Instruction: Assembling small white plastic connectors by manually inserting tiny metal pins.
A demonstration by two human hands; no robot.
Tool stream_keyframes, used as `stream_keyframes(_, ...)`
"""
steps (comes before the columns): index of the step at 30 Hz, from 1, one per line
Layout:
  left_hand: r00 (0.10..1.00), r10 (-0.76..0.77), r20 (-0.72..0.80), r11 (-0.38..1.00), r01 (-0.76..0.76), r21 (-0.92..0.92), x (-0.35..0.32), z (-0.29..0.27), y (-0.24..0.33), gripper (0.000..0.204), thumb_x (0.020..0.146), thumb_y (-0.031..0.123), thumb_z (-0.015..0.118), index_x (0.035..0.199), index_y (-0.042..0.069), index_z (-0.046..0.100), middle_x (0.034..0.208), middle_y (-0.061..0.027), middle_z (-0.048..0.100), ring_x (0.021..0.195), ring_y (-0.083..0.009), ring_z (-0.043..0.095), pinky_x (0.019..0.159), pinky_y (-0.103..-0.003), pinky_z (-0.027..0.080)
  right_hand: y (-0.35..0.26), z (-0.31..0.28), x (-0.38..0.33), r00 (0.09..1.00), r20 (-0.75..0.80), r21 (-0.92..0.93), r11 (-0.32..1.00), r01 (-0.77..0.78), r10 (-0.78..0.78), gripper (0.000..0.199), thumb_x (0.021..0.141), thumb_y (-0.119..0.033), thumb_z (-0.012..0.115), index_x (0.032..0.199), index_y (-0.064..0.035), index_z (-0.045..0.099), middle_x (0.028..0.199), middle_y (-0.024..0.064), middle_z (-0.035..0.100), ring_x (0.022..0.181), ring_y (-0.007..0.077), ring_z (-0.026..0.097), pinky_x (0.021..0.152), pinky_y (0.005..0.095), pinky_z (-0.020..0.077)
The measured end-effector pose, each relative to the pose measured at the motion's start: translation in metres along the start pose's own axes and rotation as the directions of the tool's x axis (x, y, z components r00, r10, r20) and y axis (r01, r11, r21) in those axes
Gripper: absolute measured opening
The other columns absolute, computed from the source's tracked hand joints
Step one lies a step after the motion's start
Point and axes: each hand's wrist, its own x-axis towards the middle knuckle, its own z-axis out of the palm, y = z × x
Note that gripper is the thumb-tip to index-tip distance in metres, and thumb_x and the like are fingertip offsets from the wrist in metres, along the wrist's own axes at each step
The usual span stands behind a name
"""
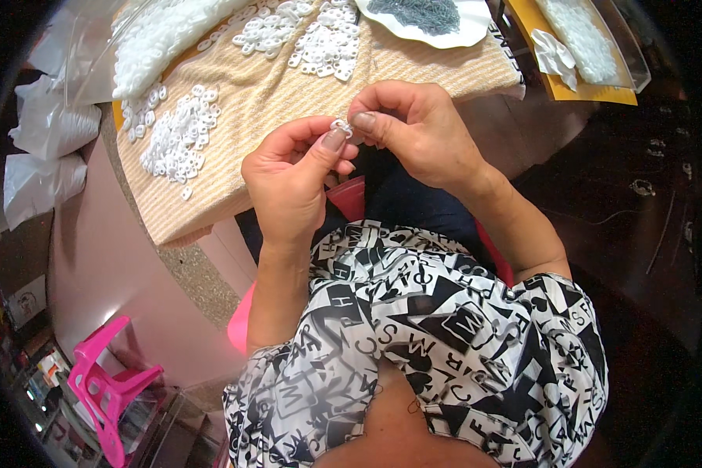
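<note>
Small white plastic ring [341,126]: that is the little piece both hands are working on. It sits up in the air, just in front of the near edge of the table [210,210], over the person's lap.

From the head camera, looking down: the left hand [288,179] pinches the ring between thumb and first finger, tips pressed close. The right hand [413,129] pinches it from the other side, thumb on top, fingers curled tight. So both hands are closed small on the same piece, and they touch each other at the tips.

The ring looks very light, hard and smooth. I think it could slip or pop out if squeezed too much. It is so tiny that only fingertips fit on it, so the best place to hold is its thin edges, one hand on each side. Whether it is one piece or two joined ones is too small to tell.

On the table lies a tan woven cloth [257,101]. Heaps of the same white rings [181,136] lie on it, left of and behind the hands. A white plate [464,31] of small grey pieces [417,14] sits at the far edge of the table. A pink plastic stool [105,386] stands on the floor, down left of the table.
</note>
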Motion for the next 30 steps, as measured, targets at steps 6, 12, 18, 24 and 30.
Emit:
stream_keyframes(6,0.999,0.030,-0.012,0.998,-0.029,0.050,-0.001,0.002,0.001,0.015,0.075,0.000,0.063,0.088,-0.007,0.058,0.073,-0.0107,0.061,0.059,-0.0114,0.058,0.050,-0.019,0.048,0.000,0.000,0.000,0.999,-0.013,-0.097,0.995,0.034,-0.035,0.011,0.080,-0.004,0.051,0.079,0.0051,0.057,0.065,0.0070,0.060,0.061,0.0099,0.059,0.055,0.0232,0.0478)
stream_keyframes(12,0.998,0.063,-0.021,0.987,-0.059,0.146,-0.004,0.002,0.002,0.012,0.076,-0.001,0.061,0.085,-0.007,0.058,0.073,-0.0103,0.061,0.059,-0.0110,0.058,0.050,-0.019,0.049,-0.003,0.004,-0.005,0.992,-0.046,-0.210,0.972,0.103,-0.115,0.007,0.078,-0.003,0.054,0.077,0.0034,0.057,0.065,0.0057,0.058,0.062,0.0088,0.055,0.054,0.0224,0.0451)
stream_keyframes(18,0.994,0.105,-0.009,0.981,-0.103,0.164,-0.006,0.002,-0.003,0.009,0.076,-0.002,0.059,0.084,-0.006,0.057,0.072,-0.0101,0.060,0.057,-0.0102,0.058,0.049,-0.019,0.049,0.003,0.010,-0.006,0.967,-0.067,-0.275,0.936,0.221,-0.247,0.005,0.077,0.002,0.053,0.074,0.0052,0.055,0.061,0.0097,0.058,0.055,0.0125,0.060,0.048,0.0241,0.0469)
stream_keyframes(24,0.987,0.160,-0.010,0.973,-0.156,0.173,-0.007,0.004,-0.003,0.007,0.077,-0.003,0.058,0.083,-0.006,0.057,0.068,-0.0099,0.060,0.055,-0.0094,0.056,0.048,-0.019,0.047,0.006,0.013,-0.004,0.973,-0.055,-0.213,0.954,0.209,-0.226,0.005,0.077,0.002,0.052,0.074,0.0050,0.055,0.061,0.0091,0.058,0.055,0.0115,0.059,0.048,0.0240,0.0465)
stream_keyframes(30,0.988,0.150,-0.037,0.984,-0.145,0.101,-0.002,0.002,-0.002,0.007,0.078,-0.002,0.057,0.084,-0.006,0.057,0.069,-0.0113,0.061,0.055,-0.0111,0.057,0.051,-0.019,0.047,0.010,0.008,0.002,0.999,0.017,0.123,0.992,0.040,-0.043,0.008,0.080,-0.002,0.052,0.079,0.0049,0.056,0.066,0.0069,0.059,0.060,0.0111,0.059,0.054,0.0223,0.0468)
